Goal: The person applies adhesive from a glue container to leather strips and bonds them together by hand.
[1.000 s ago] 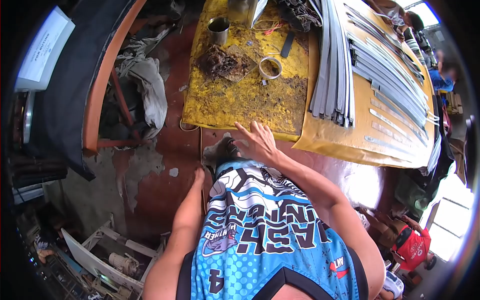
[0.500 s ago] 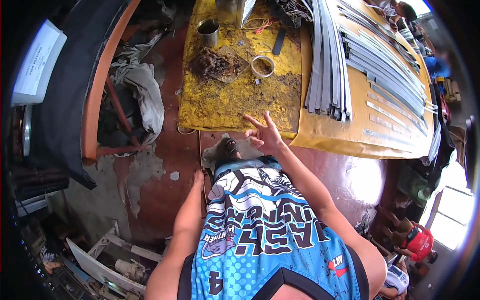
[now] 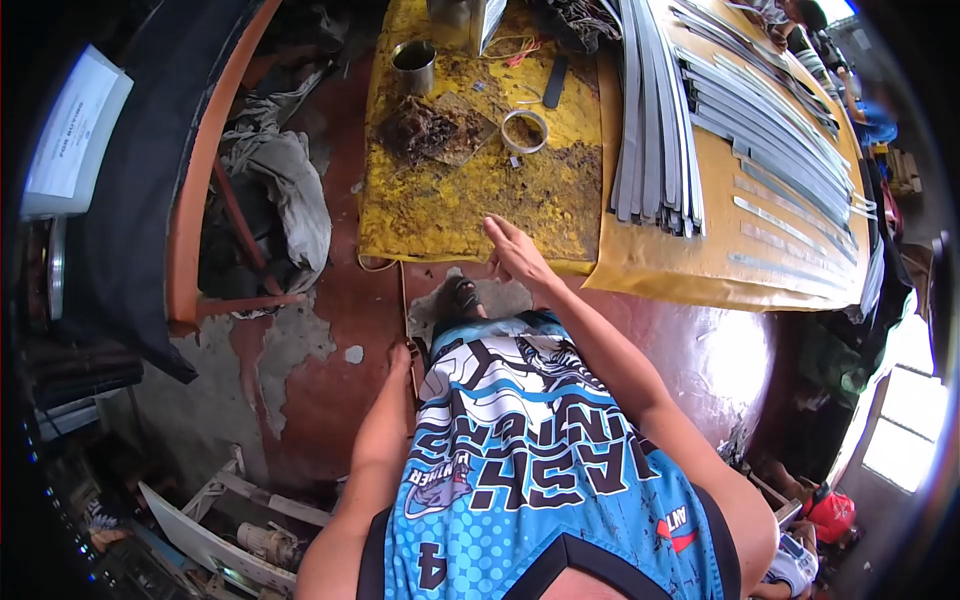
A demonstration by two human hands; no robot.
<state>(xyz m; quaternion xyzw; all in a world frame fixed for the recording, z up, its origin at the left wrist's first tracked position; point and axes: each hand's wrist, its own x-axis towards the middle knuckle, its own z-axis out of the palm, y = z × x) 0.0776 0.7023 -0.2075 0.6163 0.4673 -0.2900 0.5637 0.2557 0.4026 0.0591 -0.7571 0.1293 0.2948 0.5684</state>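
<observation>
Over the front edge of the stained yellow work surface (image 3: 480, 225), my right hand (image 3: 515, 252) is raised with its fingers stretched out and nothing in it. My left hand (image 3: 400, 356) hangs low beside my thigh, near a thin upright cord or edge; its fingers are too hidden to read. On the yellow surface lie a tape roll (image 3: 525, 131), a dark sticky clump (image 3: 425, 130) on a flat square piece, a metal cup (image 3: 414, 68) and a dark flat strip (image 3: 556, 82). Neither hand touches them.
Bundled grey strips (image 3: 650, 120) and more long strips (image 3: 770, 120) lie on the tan-covered table at the right. An orange-edged frame (image 3: 190, 220) and grey cloth (image 3: 290, 190) are at the left. A person in red (image 3: 830, 515) is at the lower right, others at the upper right.
My right hand has turned and moved slightly left; its spread fingers are now closer together. My left hand is almost unmoved. The person in red has shifted lower.
</observation>
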